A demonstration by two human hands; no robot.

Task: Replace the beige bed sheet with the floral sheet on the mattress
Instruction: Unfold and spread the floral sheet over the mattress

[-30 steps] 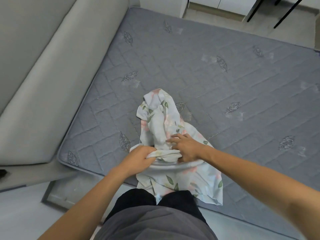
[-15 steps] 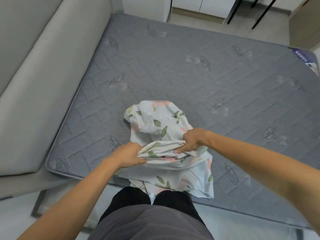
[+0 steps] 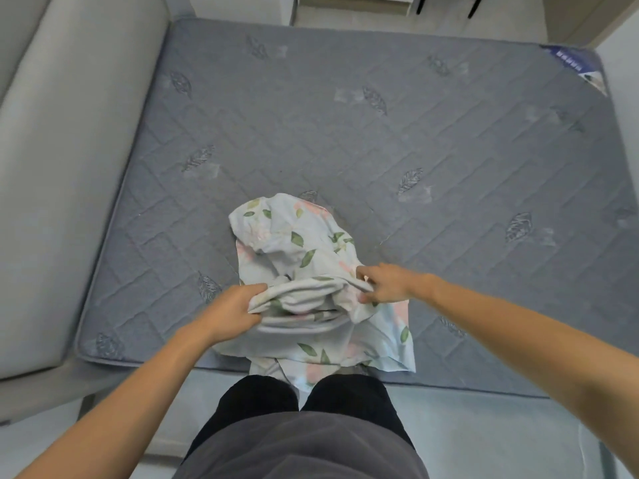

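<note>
Running down the left side of the view is a pale grey upholstered headboard, its padded face butting against the left edge of the mattress. The mattress is bare: grey quilted fabric with a slanted brick-like stitch pattern and scattered embroidered leaf motifs, no beige sheet on it anywhere in view.

At the near edge of the mattress, a little left of its middle, lies the floral sheet, bunched into a crumpled heap of white cloth printed with green leaves and pink blossoms. Its far part mounds up on the quilted top, while its near part spills over the near edge and hangs down toward the person's legs.

The left hand is closed around a gathered fold at the left side of the heap, fingers curled into the cloth, knuckles up. Between the two hands a thick roll of fabric is drawn across in several parallel folds. The right hand pinches the other end of that roll, thumb and fingertips clamped on the cloth at the right side of the heap, the rest of the sheet draping below it.

Below the hands, black trousers and a grey shirt fill the bottom of the view, the knees just beside the near edge.

At the far right corner of the mattress a blue and white label is sewn on. Beyond the far edge stand white cabinet fronts on a light floor.
</note>
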